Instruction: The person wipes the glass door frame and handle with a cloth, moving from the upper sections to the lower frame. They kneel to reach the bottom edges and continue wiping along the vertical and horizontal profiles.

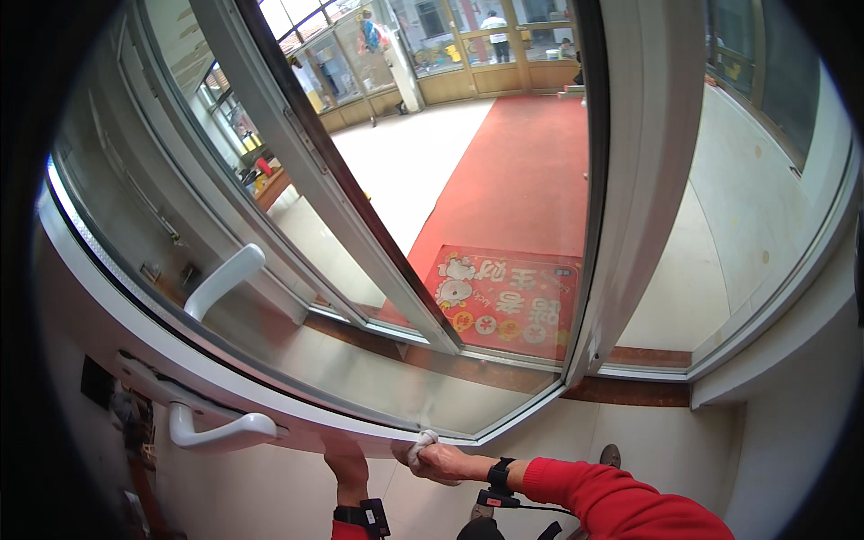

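Observation:
My right hand (439,462) grips a bunched pale cloth (424,442), at the bottom edge of a white-framed glass door (331,422) as it appears in view. My left hand (346,466) is up against the same white frame, a little left of the cloth; its fingers are blurred or hidden, so its hold is unclear. The door's pane (405,378) is see-through with faint reflections. One white lever handle (226,430) sits on the near face, left of my hands. Another lever handle (226,280) shows through the glass.
A grey-white door jamb (641,202) rises at right, above a brown stone threshold (628,391). Beyond lie a red printed mat (506,297) and a red carpet (513,175). A person (496,37) stands far off behind windows. My shoes (610,455) are on pale tiles.

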{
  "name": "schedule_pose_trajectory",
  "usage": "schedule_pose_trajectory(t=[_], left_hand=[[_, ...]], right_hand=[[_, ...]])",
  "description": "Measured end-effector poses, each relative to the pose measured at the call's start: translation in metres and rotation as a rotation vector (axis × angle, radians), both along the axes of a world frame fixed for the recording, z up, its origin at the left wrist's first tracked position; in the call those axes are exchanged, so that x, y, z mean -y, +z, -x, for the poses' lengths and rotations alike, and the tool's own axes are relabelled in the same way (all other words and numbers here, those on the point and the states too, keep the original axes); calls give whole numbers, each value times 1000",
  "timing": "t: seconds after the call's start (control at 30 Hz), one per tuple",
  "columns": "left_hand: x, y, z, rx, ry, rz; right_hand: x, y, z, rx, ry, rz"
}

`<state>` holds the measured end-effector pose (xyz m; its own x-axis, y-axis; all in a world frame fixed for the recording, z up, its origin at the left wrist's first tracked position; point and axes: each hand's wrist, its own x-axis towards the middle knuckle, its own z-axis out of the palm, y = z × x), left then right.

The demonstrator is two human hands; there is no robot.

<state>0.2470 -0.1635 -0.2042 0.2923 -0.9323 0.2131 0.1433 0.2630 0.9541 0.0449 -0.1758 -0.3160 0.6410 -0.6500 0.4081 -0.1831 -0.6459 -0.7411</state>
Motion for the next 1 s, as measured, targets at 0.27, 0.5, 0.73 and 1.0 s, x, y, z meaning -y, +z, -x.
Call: schedule_pose_trajectory(t=[0.27,0.5,0.73,1.0], left_hand=[[4,23,34,-245,26,232],[-6,19,48,-109,398,215],[-43,22,79,201,646,304],[-149,9,141,231,653,325]], right_hand=[[10,-11,12,106,88,211],[12,-20,21,240,174,334],[-14,-23,40,438,289,545],[-94,-33,95,410,349,561]])
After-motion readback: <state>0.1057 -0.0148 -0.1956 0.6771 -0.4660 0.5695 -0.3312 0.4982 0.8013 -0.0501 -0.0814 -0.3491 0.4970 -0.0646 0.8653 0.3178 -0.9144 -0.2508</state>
